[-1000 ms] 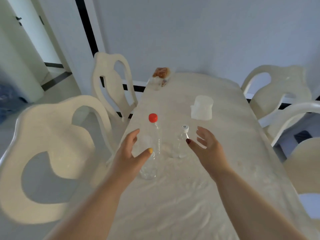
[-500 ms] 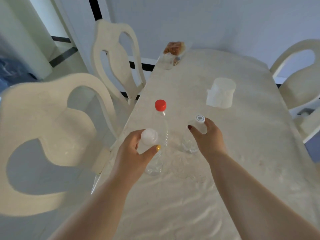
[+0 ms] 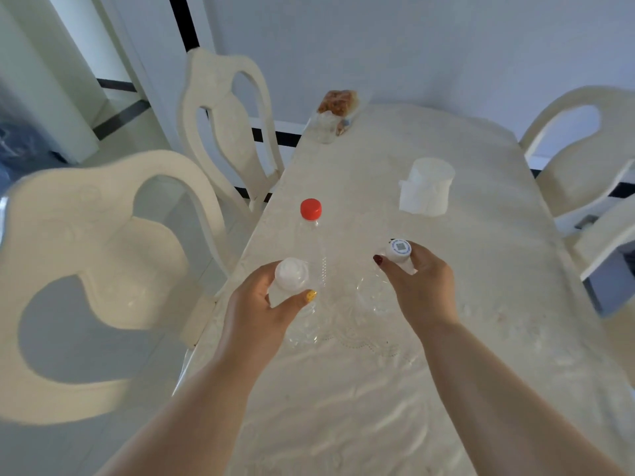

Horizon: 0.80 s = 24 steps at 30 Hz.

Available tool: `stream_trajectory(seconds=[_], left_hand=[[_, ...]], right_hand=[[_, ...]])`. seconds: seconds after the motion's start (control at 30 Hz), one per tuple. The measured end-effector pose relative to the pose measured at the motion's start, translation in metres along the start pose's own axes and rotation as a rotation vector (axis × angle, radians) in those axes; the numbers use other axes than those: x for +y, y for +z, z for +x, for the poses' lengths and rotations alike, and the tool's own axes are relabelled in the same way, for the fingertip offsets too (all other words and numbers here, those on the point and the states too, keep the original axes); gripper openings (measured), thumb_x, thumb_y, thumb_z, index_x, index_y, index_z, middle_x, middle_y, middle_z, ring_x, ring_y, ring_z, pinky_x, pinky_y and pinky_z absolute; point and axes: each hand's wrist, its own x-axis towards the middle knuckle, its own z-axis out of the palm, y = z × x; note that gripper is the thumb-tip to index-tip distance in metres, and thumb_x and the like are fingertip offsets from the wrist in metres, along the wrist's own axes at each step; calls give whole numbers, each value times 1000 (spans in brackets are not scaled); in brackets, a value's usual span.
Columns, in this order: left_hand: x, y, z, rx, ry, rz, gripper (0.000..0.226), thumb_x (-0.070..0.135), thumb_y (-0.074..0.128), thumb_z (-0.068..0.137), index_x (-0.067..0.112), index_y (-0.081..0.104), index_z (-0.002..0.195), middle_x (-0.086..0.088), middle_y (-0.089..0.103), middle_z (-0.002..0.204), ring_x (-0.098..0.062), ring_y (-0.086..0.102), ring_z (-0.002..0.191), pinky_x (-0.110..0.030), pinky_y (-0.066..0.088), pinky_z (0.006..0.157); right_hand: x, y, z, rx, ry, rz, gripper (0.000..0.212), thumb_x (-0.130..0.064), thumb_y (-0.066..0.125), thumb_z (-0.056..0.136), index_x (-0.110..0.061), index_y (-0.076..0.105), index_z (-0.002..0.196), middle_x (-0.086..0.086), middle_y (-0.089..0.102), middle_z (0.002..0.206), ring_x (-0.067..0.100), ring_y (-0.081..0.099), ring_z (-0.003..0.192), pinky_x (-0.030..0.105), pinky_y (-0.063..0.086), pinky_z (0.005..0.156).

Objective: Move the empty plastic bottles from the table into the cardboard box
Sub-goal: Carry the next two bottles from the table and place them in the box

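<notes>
Right now three clear plastic bottles are standing upright on the table (image 3: 481, 269), clustered near its left edge. Taking the red-capped bottle (image 3: 311, 228) as the marker: the left hand (image 3: 264, 304) is closing around the neck of the white-capped bottle (image 3: 292, 274) just in front of it, and the right hand (image 3: 421, 286) is gripping the neck of the printed-cap bottle (image 3: 398, 250) to its right. A tissue roll (image 3: 427, 192) is sitting beyond, well apart. Both bottles look light and crushable, so lifting straight up by the necks, without brushing the red-capped one, seems wisest. No cardboard box is showing, so turning to find it is coming next.
</notes>
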Motion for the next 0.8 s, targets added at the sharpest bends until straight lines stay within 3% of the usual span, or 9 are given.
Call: stream_trajectory(seconds=[0.07, 0.13, 0.3, 0.37, 0.43, 0.5, 0.6, 0.7, 0.8], left_hand=[[7, -4, -7, -18, 36, -22, 47, 54, 77, 68, 41, 70, 112, 21, 74, 109, -11, 69, 107, -49, 57, 90], [15, -8, -13, -50, 70, -26, 43, 55, 77, 69, 42, 69, 110, 20, 75, 108, -11, 69, 106, -49, 57, 89], [52, -15, -42, -128, 211, -9, 28, 58, 72, 69, 56, 64, 96, 24, 72, 98, 3, 64, 97, -21, 45, 81], [67, -18, -54, -182, 255, -5, 26, 50, 77, 74, 51, 63, 96, 21, 72, 97, 3, 64, 97, -14, 43, 83], [84, -20, -71, -255, 320, 13, 23, 40, 80, 81, 44, 65, 98, 27, 69, 92, 13, 61, 82, -3, 39, 73], [101, -20, -88, -325, 384, 13, 19, 34, 77, 85, 37, 66, 100, 32, 65, 87, 17, 55, 66, -1, 37, 64], [128, -11, -113, -421, 452, -40, 20, 40, 75, 83, 36, 66, 101, 28, 68, 94, 13, 61, 80, -2, 39, 69], [152, 7, -141, -527, 488, -112, 28, 47, 69, 79, 35, 67, 104, 22, 71, 98, 5, 64, 95, -4, 40, 75], [180, 33, -176, -641, 566, -158, 39, 58, 62, 78, 36, 66, 110, 14, 73, 101, 0, 65, 100, -7, 40, 78]], right_hand=[[-11, -16, -16, 11, -34, -4, 15, -50, 73, 74, -60, 64, 80, -39, 68, 86, -19, 60, 86, 10, 40, 69], [-21, -30, -32, 28, -78, -17, 13, -57, 69, 71, -56, 65, 84, -38, 68, 90, -14, 62, 86, 8, 40, 67], [-51, -81, -91, 160, -168, -104, 40, -64, 61, 72, -33, 69, 96, -17, 74, 89, 3, 65, 80, 23, 46, 66], [-60, -102, -117, 196, -172, -102, 36, -62, 62, 74, -33, 69, 93, -18, 74, 87, 2, 66, 82, 19, 48, 69], [-69, -125, -149, 253, -168, -104, 31, -60, 62, 74, -35, 67, 92, -20, 73, 87, -1, 65, 82, 12, 45, 66], [-76, -147, -181, 316, -150, -97, 31, -60, 62, 73, -37, 66, 93, -18, 72, 90, 0, 65, 82, 13, 45, 68], [-83, -180, -224, 390, -100, -99, 27, -58, 66, 73, -40, 69, 92, -23, 73, 89, -2, 66, 87, 24, 48, 73], [-86, -219, -269, 464, -32, -83, 21, -54, 74, 68, -43, 74, 86, -33, 73, 88, -10, 66, 92, 21, 46, 77], [-84, -260, -316, 552, 39, -35, 24, -47, 82, 65, -43, 78, 88, -29, 76, 85, -12, 68, 89, 26, 53, 84]])
